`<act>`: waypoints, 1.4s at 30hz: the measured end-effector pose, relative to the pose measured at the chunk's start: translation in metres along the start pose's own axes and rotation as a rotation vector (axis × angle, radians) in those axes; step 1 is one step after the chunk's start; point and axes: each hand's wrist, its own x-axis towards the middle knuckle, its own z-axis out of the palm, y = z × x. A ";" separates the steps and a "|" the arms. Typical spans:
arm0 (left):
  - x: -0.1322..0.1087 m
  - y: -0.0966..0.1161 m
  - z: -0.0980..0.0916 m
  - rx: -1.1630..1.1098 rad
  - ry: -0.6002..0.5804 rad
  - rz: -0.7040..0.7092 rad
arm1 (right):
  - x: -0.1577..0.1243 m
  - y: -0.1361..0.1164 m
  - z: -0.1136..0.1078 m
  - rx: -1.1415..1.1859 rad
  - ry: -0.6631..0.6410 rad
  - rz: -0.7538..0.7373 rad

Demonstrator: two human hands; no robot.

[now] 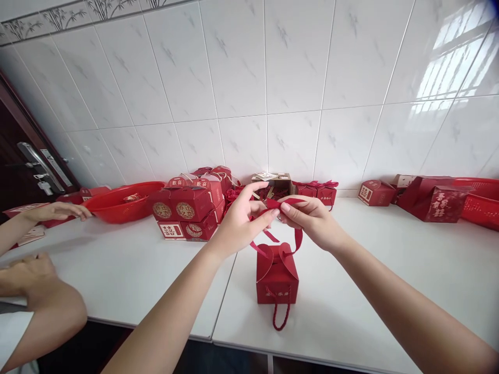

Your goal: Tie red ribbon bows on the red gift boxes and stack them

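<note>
A small red gift box (277,275) stands upright on the white table, its petal-shaped top flaps folded together. A red cord handle (281,322) hangs down its front over the table. Red ribbon (298,242) rises from the top of the box into both hands. My left hand (245,215) pinches the ribbon between thumb and fingers, with the index finger raised. Close beside it, my right hand (306,215) grips the ribbon between thumb and forefinger. Both hands are above and behind the box, almost touching each other.
Stacked red gift boxes (183,213) stand left of centre, beside a red plastic basin (120,202). A co-worker's hand (58,212) touches the basin's edge. Ribboned boxes (315,192) and an open carton (288,179) are along the wall; more boxes (424,199) and a red basket (485,202) are right.
</note>
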 end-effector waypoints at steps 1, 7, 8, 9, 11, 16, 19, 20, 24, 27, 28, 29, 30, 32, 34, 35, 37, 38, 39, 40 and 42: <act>-0.001 -0.002 -0.001 -0.018 -0.007 -0.010 | -0.001 0.001 -0.001 -0.067 0.003 -0.036; -0.004 -0.014 -0.008 -0.362 0.106 -0.101 | -0.010 0.009 -0.013 -0.837 -0.001 -0.642; -0.004 -0.016 -0.008 -0.402 0.108 -0.116 | -0.011 0.011 -0.015 -0.947 0.016 -0.710; -0.004 -0.017 -0.008 -0.428 0.094 -0.124 | -0.012 0.012 -0.015 -1.032 0.037 -0.748; -0.006 -0.018 -0.005 -0.444 0.056 -0.113 | -0.013 0.014 -0.015 -1.123 0.072 -0.782; -0.014 -0.024 0.005 -0.097 0.135 0.067 | -0.015 0.026 -0.007 -1.021 0.206 -0.770; -0.020 -0.033 0.002 0.435 0.294 0.335 | -0.023 0.031 -0.006 -0.891 0.364 -0.681; -0.023 -0.038 -0.004 0.613 0.374 0.415 | -0.029 0.032 -0.010 -0.855 0.425 -0.617; -0.053 -0.070 -0.046 1.088 0.527 0.404 | -0.078 0.039 -0.051 -0.884 0.592 -0.225; -0.087 -0.101 -0.077 1.199 0.276 0.241 | -0.128 0.053 -0.089 -1.063 0.597 0.096; -0.096 -0.109 -0.082 1.194 0.209 0.193 | -0.142 0.059 -0.098 -1.060 0.531 0.215; -0.102 -0.116 -0.083 1.185 0.133 0.161 | -0.152 0.065 -0.103 -1.034 0.451 0.320; -0.105 -0.121 -0.082 1.180 0.093 0.140 | -0.157 0.070 -0.105 -1.004 0.401 0.397; -0.101 -0.125 -0.071 1.144 0.114 0.103 | -0.155 0.075 -0.100 -0.949 0.390 0.465; -0.088 -0.122 -0.054 1.006 0.200 0.034 | -0.141 0.074 -0.085 -0.904 0.431 0.449; -0.081 -0.120 -0.045 0.893 0.221 -0.018 | -0.132 0.072 -0.075 -0.872 0.418 0.434; -0.068 -0.117 -0.025 0.635 0.183 -0.139 | -0.114 0.068 -0.053 -0.774 0.299 0.416; -0.063 -0.116 -0.016 0.506 0.143 -0.213 | -0.107 0.068 -0.042 -0.700 0.226 0.414; -0.060 -0.116 -0.008 0.388 0.102 -0.290 | -0.101 0.069 -0.031 -0.609 0.168 0.422; -0.059 -0.116 0.000 0.284 0.064 -0.364 | -0.097 0.071 -0.022 -0.506 0.125 0.441; -0.058 -0.116 0.010 0.139 -0.004 -0.486 | -0.092 0.076 -0.009 -0.328 0.082 0.482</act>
